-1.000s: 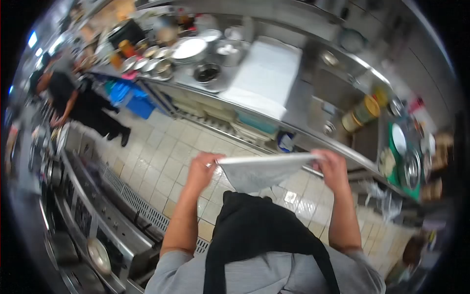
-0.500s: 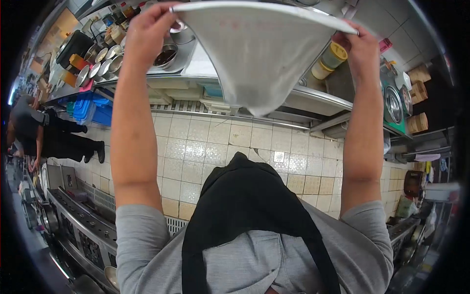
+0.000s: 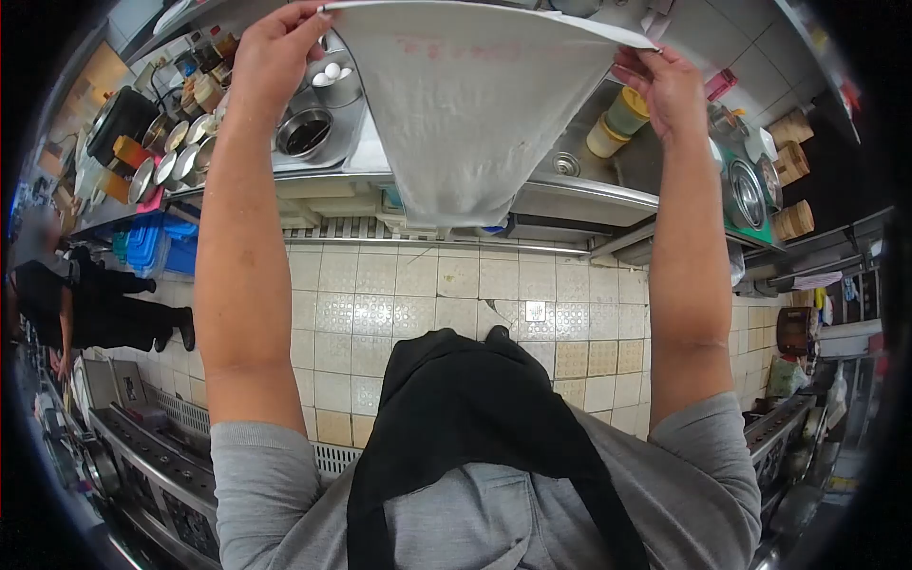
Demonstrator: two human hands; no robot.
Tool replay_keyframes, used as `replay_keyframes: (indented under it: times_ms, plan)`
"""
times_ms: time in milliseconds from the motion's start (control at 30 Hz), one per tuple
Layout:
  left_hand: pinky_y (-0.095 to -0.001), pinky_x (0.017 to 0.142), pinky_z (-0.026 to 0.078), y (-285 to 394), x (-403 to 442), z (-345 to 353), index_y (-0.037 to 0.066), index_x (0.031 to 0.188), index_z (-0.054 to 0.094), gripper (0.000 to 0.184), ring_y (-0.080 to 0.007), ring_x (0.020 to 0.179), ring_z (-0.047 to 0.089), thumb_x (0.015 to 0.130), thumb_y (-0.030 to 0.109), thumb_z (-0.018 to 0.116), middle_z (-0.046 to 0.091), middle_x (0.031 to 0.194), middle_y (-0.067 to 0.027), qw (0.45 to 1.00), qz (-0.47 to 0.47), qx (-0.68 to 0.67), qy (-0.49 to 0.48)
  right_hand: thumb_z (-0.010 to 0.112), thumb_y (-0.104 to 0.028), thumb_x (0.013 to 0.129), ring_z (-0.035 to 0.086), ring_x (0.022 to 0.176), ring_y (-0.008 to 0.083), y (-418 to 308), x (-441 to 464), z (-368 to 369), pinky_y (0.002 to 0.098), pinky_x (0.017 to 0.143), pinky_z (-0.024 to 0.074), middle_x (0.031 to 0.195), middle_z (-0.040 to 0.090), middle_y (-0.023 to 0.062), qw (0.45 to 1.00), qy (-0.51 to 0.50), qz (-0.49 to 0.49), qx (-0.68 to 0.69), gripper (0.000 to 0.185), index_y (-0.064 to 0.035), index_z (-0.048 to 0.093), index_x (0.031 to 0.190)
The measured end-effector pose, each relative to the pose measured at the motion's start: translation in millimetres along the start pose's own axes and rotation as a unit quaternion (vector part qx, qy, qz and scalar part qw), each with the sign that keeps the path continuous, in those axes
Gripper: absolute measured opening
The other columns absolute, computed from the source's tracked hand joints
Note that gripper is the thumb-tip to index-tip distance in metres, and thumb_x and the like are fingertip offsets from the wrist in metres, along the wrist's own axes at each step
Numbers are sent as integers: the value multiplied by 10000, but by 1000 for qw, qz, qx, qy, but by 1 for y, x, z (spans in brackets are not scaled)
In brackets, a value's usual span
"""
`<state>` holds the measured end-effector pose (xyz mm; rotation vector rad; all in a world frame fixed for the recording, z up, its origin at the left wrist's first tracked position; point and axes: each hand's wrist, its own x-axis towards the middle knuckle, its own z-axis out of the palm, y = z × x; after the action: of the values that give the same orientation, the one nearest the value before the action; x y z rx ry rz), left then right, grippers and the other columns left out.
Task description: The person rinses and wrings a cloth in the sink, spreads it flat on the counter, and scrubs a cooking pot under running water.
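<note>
A thin whitish cloth (image 3: 465, 114) hangs between my two raised hands, its top edge stretched and its lower part drooping in front of the counter. My left hand (image 3: 280, 52) pinches the upper left corner. The upper right corner is pinched by my right hand (image 3: 665, 90). Behind the cloth's left side are a metal bowl of dark liquid (image 3: 304, 133) and a metal pot with white eggs (image 3: 337, 84). Yellow-lidded containers (image 3: 617, 123) stand to the right of the cloth. The cloth hides part of the counter.
The steel counter (image 3: 598, 193) runs across the front, with small metal bowls (image 3: 176, 161) at left. A metal dish (image 3: 746, 195) sits on a green board at right. Stoves (image 3: 157, 465) line the near left. At far left stands a person (image 3: 76, 304) in dark clothes.
Over the last second both hands rose and moved forward, spreading the cloth so it hangs down. Since half a second ago it has shifted slightly left, and the eggs show.
</note>
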<state>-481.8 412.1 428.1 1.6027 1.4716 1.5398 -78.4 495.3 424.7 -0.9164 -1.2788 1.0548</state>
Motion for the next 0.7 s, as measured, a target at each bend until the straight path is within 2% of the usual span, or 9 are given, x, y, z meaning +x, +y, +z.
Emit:
replay_keyframes:
  times_ms: [233, 300, 367, 400, 500, 533, 567, 633, 700]
  plan:
    - [-182, 541, 348, -25, 3, 22, 61, 1059, 670, 229, -28, 624, 499, 899, 217, 620, 574, 763, 60, 997, -74, -7, 24, 538, -65, 906, 646, 859, 218, 29, 18, 3, 349, 774, 571, 943, 648, 139, 999, -8, 39, -21, 206, 66, 601, 1052]
    - [-205, 576, 391, -33, 9, 26, 62, 1055, 653, 213, -45, 674, 523, 913, 211, 598, 586, 801, 49, 996, -82, 17, 26, 545, -72, 905, 647, 854, 209, 33, 22, 5, 340, 776, 565, 939, 653, 128, 998, -16, 50, -18, 207, 53, 609, 1056]
    - [-252, 659, 447, -33, 14, 36, 65, 1056, 623, 193, -68, 743, 545, 930, 200, 566, 604, 872, 28, 986, -86, -131, 56, 551, -89, 901, 644, 837, 170, 23, 24, 9, 303, 766, 539, 926, 669, 96, 995, -23, 41, -83, 211, 23, 633, 1059]
    - [-299, 750, 471, -31, 16, 36, 67, 1076, 589, 188, -87, 816, 564, 945, 188, 531, 614, 957, 15, 981, -92, -164, 41, 551, -89, 901, 644, 837, 170, 20, 28, 6, 303, 766, 539, 926, 669, 96, 996, -22, 36, -80, 211, 23, 633, 1059]
    - [-287, 773, 468, -32, 17, 50, 61, 1101, 578, 199, -99, 856, 573, 951, 173, 511, 614, 1005, 0, 972, -93, -209, 48, 555, -105, 894, 627, 808, 125, 15, 41, 1, 256, 727, 500, 910, 683, 69, 993, -53, 3, -104, 212, -2, 654, 1051]
    - [-267, 781, 460, -34, 16, 60, 46, 1115, 564, 217, -105, 918, 571, 964, 171, 471, 610, 1049, -21, 974, -50, -218, 37, 554, -107, 892, 619, 794, 114, 14, 44, -1, 243, 708, 485, 900, 686, 64, 992, -51, -5, -112, 214, -2, 657, 1048]
    - [-231, 783, 436, -40, 15, 65, 31, 1124, 559, 249, -104, 916, 554, 956, 191, 469, 591, 1020, -21, 985, -54, -156, 48, 554, -109, 890, 611, 781, 103, 12, 48, -1, 231, 690, 470, 891, 689, 59, 992, -48, -17, -119, 216, -2, 659, 1044]
    - [-238, 715, 433, -29, 3, 82, 52, 1068, 593, 238, -91, 738, 496, 899, 210, 536, 537, 905, 9, 983, -17, -177, -43, 562, -118, 886, 597, 757, 94, 16, 56, -4, 213, 678, 452, 867, 686, 47, 993, -46, -26, -103, 206, -8, 664, 1027]
    - [-254, 726, 445, -43, 1, 92, 56, 1142, 583, 333, -117, 771, 518, 845, 203, 614, 524, 948, -8, 987, 44, -25, -150, 569, -121, 884, 586, 742, 89, 19, 68, -6, 215, 664, 472, 813, 667, 34, 997, -58, 9, -45, 178, -6, 662, 982]
